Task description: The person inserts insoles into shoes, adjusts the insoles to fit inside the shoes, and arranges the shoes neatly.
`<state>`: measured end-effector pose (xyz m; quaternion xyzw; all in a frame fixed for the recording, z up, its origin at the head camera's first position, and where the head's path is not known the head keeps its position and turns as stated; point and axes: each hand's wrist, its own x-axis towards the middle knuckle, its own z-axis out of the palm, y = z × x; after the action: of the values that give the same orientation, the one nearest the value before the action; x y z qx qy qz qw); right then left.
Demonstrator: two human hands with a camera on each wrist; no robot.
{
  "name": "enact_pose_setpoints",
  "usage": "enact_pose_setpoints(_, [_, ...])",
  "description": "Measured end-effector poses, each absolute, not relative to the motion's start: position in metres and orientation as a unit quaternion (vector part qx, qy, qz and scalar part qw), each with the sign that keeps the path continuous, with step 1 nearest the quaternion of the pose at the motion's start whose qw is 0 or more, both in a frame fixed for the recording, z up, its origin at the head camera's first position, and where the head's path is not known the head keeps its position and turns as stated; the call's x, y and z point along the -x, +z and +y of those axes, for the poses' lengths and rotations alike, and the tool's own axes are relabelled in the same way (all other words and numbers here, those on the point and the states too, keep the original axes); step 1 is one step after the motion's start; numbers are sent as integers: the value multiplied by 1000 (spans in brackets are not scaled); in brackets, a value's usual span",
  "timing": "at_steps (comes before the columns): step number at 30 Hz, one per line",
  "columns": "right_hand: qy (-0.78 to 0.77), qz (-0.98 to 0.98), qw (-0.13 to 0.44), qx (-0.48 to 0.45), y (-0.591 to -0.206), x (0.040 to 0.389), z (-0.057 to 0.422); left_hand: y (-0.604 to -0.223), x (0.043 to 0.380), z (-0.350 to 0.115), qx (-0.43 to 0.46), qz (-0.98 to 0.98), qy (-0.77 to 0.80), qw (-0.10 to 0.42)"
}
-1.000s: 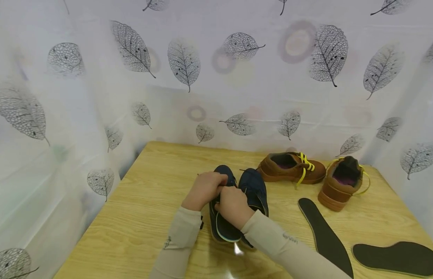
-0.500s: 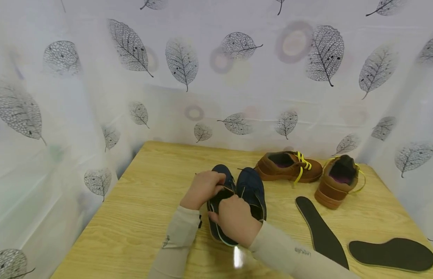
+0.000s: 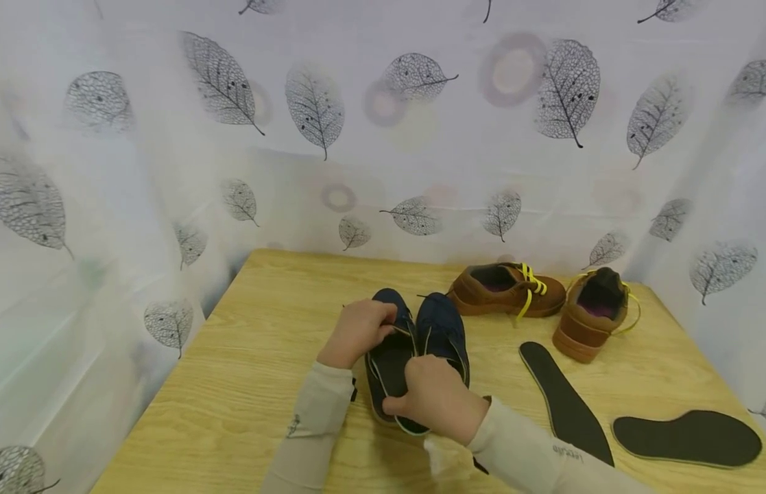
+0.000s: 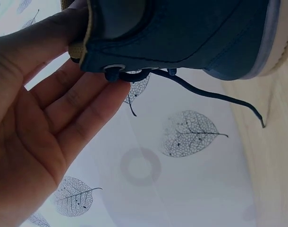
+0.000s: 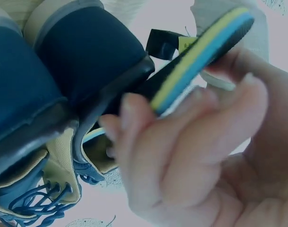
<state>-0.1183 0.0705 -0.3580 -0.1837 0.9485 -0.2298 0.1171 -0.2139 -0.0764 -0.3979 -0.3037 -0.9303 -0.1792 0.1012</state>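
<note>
A navy lace-up shoe (image 3: pixel 390 299) stands mid-table in the head view, its toe pointing away from me. My left hand (image 3: pixel 356 336) pinches its upper by the eyelets, thumb at the opening and fingers along the outer side; the left wrist view shows a loose lace (image 4: pixel 219 96) hanging there. Partly inside this shoe lies a dark insole (image 3: pixel 392 367), its heel end raised. My right hand (image 3: pixel 441 398) grips that heel end, thumb on one side and curled fingers on the other. Up close the insole (image 5: pixel 196 56) has a yellow and blue edge. Its front part is hidden in the shoe.
Touching the held shoe on its right is a second navy shoe (image 3: pixel 442 319). Brown shoes with yellow laces, one sideways (image 3: pixel 503 291) and one heel-forward (image 3: pixel 585 329), stand at the back right. Dark insoles (image 3: pixel 564 398) (image 3: pixel 688 438) lie at the right. A leaf-print curtain (image 3: pixel 358 137) encloses the table.
My right hand has drawn back toward me and to the right, and more of the insole shows in the shoe opening. The left hand stays on the shoe.
</note>
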Motion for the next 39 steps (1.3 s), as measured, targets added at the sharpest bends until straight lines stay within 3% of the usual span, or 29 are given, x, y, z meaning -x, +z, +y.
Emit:
enact_pose_setpoints(30, [-263,946,119,151,-367,158,62,-398,216,-76,284,-939,-171,89])
enact_pose_setpoints(39, [-200,956,102,190,-370,147,58,-398,214,-76,290,-937,-173,90])
